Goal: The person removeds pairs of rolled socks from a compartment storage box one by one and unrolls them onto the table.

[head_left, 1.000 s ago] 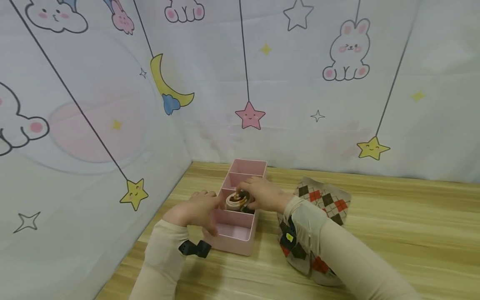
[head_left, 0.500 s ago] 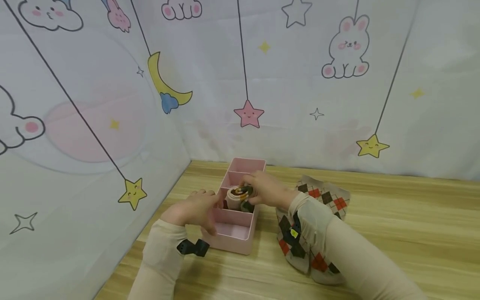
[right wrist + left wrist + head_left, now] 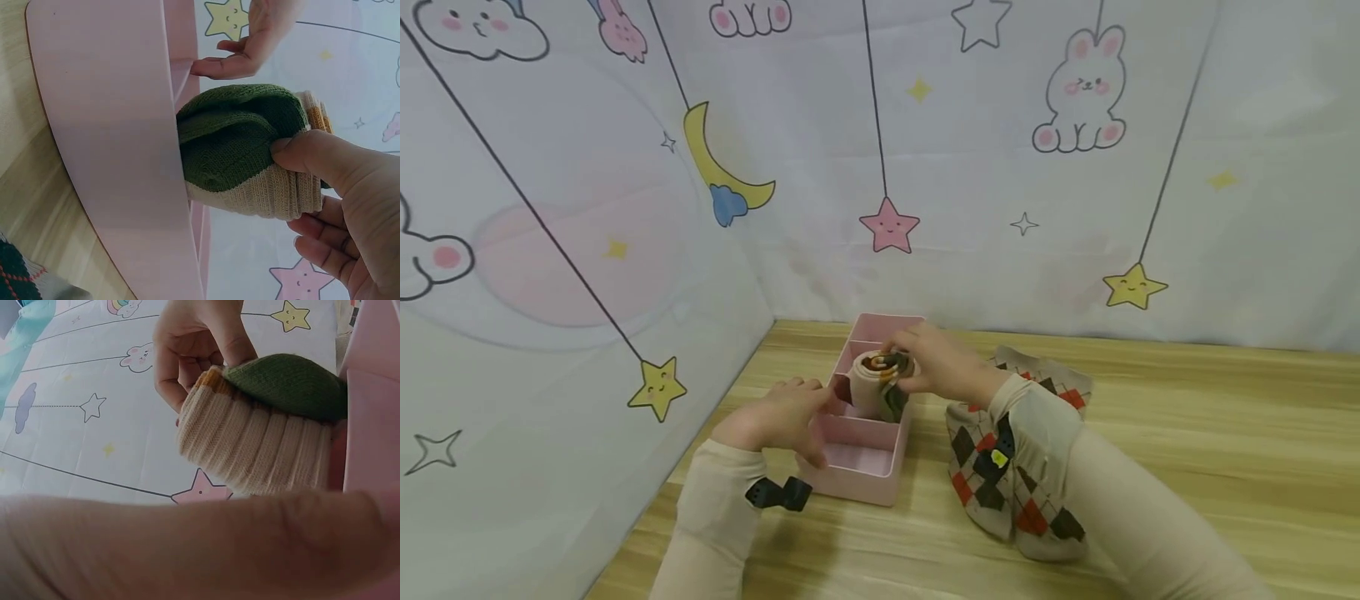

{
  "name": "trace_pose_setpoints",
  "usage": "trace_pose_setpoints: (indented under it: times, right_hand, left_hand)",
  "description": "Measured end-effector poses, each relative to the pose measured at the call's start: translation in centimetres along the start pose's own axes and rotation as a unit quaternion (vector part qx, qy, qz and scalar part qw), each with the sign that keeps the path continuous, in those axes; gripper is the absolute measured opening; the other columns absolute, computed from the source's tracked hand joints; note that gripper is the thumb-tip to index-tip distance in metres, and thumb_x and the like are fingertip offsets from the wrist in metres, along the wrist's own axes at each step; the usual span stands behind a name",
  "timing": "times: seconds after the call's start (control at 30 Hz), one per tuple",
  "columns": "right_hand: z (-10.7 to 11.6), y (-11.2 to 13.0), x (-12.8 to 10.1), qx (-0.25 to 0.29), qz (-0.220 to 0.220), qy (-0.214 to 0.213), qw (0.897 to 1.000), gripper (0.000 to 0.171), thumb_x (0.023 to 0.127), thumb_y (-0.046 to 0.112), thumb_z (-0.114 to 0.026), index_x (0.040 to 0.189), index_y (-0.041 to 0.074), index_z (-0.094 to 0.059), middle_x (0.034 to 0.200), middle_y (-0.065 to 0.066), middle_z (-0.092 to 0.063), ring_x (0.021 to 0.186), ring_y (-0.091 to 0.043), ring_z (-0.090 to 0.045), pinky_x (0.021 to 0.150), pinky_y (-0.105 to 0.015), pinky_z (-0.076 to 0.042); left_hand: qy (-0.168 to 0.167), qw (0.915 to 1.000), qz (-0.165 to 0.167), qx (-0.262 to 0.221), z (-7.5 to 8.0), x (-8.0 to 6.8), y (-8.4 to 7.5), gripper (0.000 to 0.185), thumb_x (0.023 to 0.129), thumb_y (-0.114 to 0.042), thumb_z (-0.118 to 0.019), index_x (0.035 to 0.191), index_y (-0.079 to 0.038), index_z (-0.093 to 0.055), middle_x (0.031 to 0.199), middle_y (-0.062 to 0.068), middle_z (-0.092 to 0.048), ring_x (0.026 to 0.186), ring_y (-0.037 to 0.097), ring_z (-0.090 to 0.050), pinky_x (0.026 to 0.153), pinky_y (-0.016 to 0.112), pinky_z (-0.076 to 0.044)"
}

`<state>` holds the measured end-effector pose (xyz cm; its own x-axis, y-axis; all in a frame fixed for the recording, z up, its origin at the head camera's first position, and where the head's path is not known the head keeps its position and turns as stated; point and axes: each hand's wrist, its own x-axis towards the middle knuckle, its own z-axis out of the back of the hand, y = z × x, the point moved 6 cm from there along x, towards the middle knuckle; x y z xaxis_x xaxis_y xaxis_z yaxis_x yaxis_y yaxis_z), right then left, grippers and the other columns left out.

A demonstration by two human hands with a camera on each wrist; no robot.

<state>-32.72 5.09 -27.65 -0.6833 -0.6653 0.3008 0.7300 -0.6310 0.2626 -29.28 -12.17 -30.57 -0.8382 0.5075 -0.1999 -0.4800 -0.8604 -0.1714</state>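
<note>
Now rolled sock (image 3: pixel 880 385) half inside pink organizer (image 3: pixel 857 483)

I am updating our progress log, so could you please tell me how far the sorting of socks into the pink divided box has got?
Nothing looks finished: the near compartment of the pink box is bare. In hand: the right hand grips a rolled sock standing half out of a middle compartment, while the left hand rests on the box's left wall. Left: the argyle socks lie flat on the table beside the box.
</note>
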Motion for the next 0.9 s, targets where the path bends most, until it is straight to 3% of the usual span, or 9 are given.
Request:
trace_pose_setpoints:
  times: [0.3,0.5,0.7,0.9]
  right_hand:
    - [1.6,-0.5,-1.0,0.006,-0.016,-0.017,1.000,0.034,0.081,0.017,-0.073,0.112,0.009,-0.061,0.106,-0.006,-0.066,0.101,-0.022,-0.059,0.087,-0.038,-0.050]
    - [2.4,-0.6,-1.8,0.010,-0.038,-0.021,0.999,0.036,0.080,0.016,-0.073,0.114,0.012,-0.061,0.107,-0.004,-0.065,0.103,-0.021,-0.057,0.088,-0.038,-0.050]
    - [3.3,-0.8,-2.7,0.007,-0.034,-0.037,0.999,0.036,0.079,0.014,-0.074,0.113,0.010,-0.062,0.108,-0.006,-0.066,0.103,-0.022,-0.058,0.089,-0.040,-0.049]
    - [3.9,-1.5,-3.9,0.004,-0.042,-0.042,0.998,0.037,0.079,0.012,-0.074,0.113,0.008,-0.062,0.110,-0.009,-0.065,0.106,-0.025,-0.058,0.091,-0.042,-0.050]
  left_hand:
    - [-0.004,0.9999,-0.014,0.000,0.2,0.2,-0.5,0.056,0.063,-0.028,-0.087,0.111,-0.014,-0.060,0.105,0.004,-0.058,0.099,0.024,-0.049,0.091,0.047,-0.039]
    - [-0.026,0.9995,-0.021,0.000,0.4,0.2,-1.0,0.052,0.066,-0.027,-0.086,0.108,-0.011,-0.060,0.105,0.006,-0.058,0.100,0.024,-0.050,0.091,0.048,-0.039]
    - [-0.062,0.9976,-0.032,0.005,0.6,0.3,-1.4,0.050,0.069,-0.026,-0.084,0.108,-0.007,-0.060,0.103,0.008,-0.057,0.100,0.027,-0.050,0.092,0.049,-0.040]
    - [-0.128,0.9901,-0.055,0.016,1.3,0.6,-2.0,0.041,0.073,-0.025,-0.081,0.103,-0.008,-0.059,0.100,0.010,-0.058,0.100,0.032,-0.053,0.091,0.050,-0.041]
